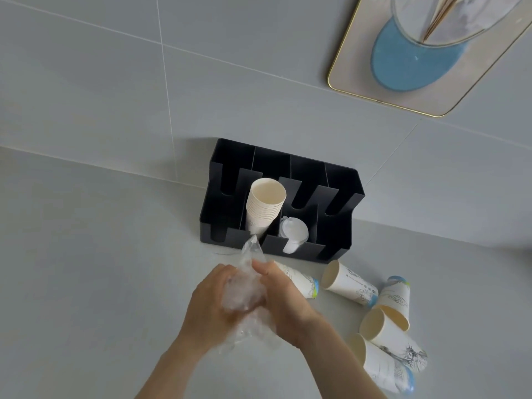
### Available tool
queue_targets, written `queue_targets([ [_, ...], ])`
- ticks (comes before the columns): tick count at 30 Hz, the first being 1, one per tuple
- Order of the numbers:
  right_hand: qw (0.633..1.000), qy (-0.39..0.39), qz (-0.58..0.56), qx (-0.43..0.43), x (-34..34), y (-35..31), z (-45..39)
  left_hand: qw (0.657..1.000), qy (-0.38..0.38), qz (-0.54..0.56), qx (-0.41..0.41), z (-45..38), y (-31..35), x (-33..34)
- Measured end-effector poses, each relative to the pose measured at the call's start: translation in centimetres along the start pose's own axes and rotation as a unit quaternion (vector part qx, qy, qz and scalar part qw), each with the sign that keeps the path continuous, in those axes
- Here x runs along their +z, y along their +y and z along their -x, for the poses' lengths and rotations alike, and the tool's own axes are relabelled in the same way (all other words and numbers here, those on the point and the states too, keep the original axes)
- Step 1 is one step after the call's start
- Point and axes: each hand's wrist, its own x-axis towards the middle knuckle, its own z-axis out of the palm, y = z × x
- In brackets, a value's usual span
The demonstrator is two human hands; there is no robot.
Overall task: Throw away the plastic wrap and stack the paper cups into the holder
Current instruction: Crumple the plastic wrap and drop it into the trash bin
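Note:
Clear plastic wrap [244, 295] is bunched between my left hand [205, 308] and my right hand [283, 303], both closed on it above the counter. A black cup holder [336, 197] with several slots stands against the wall just beyond my hands. A stack of white paper cups [263, 210] leans in its second slot, and white lids [293, 233] sit in the slot to the right. Several loose paper cups [349, 283] lie on their sides right of my hands; one of these cups [305, 283] is partly hidden behind my right hand.
The grey counter [86, 269] meets a grey tiled wall [115, 82] behind the holder. On the wall at the upper right hangs a gold-rimmed picture or mirror [359, 82] with blue in it. More cups [385, 361] lie at the lower right.

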Motion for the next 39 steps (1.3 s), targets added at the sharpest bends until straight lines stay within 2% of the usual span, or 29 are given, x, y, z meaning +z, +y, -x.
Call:
queue_targets([
  [2,0.999,0.001,0.03,-0.028,-0.3,0.2,0.6,0.998,0.034,0.053,-0.032,0.0,0.1,-0.4],
  [4,0.993,0.046,0.09,-0.06,-0.9,0.7,1.2,0.986,0.055,0.138,-0.075,-0.3,0.1,-1.1],
  [6,0.986,0.071,0.125,-0.08,-1.3,1.2,2.1,0.973,0.042,0.205,-0.1,-0.9,0.5,-1.8],
  [8,0.992,-0.004,0.088,-0.094,-1.1,1.5,2.4,0.976,0.02,0.193,-0.102,-1.2,0.9,-1.6],
  [10,0.989,-0.055,0.06,-0.125,-0.5,1.8,1.8,0.982,0.042,0.157,-0.095,-1.0,1.6,-0.6],
  [12,0.987,-0.021,0.05,-0.153,0.5,1.6,1.4,0.978,0.068,0.176,-0.092,-0.8,2.3,0.4],
  [15,0.983,0.051,-0.005,-0.179,0.7,1.8,1.4,0.964,0.055,0.233,-0.117,-0.5,2.5,0.9],
  [16,0.98,0.072,-0.019,-0.186,0.7,1.7,1.6,0.951,0.035,0.275,-0.139,-0.2,2.4,0.8],
  [18,0.972,0.118,-0.013,-0.201,0.4,1.5,1.9,0.891,-0.036,0.42,-0.172,0.5,1.9,0.5],
  [19,0.969,0.141,-0.007,-0.203,0.2,1.4,1.8,0.86,-0.076,0.479,-0.162,0.8,1.7,0.3],
  [20,0.967,0.161,-0.006,-0.199,0.0,1.3,1.7,0.846,-0.109,0.504,-0.136,1.2,1.6,0.0],
  [21,0.966,0.177,-0.014,-0.19,0.0,1.1,1.7,0.855,-0.133,0.491,-0.1,1.6,1.7,-0.3],
  [23,0.966,0.191,-0.043,-0.168,0.0,1.0,1.7,0.908,-0.146,0.393,-0.02,2.1,2.2,-0.1],
  [25,0.968,0.188,-0.074,-0.147,0.5,1.1,1.6,0.962,-0.094,0.25,0.064,2.3,2.9,0.7],
  [26,0.971,0.178,-0.086,-0.138,0.8,1.1,1.6,0.975,-0.052,0.188,0.102,2.3,3.1,1.1],
  [29,0.982,0.131,-0.091,-0.105,1.5,1.1,1.8,0.983,0.069,0.114,0.129,1.9,3.4,1.3],
  [32,0.991,0.053,-0.088,-0.084,2.0,1.2,2.4,0.977,0.166,0.031,0.129,1.2,3.4,1.0],
  [34,0.991,-0.015,-0.108,-0.073,2.0,1.8,2.9,0.975,0.205,0.048,0.068,0.5,3.2,0.3],
  [36,0.993,-0.05,-0.084,-0.072,1.9,2.8,3.2,0.967,0.224,0.122,-0.017,0.0,2.7,-0.3],
  [39,0.99,-0.015,0.009,-0.139,2.4,4.1,2.9,0.944,0.245,0.212,-0.07,0.3,2.3,-1.1],
])
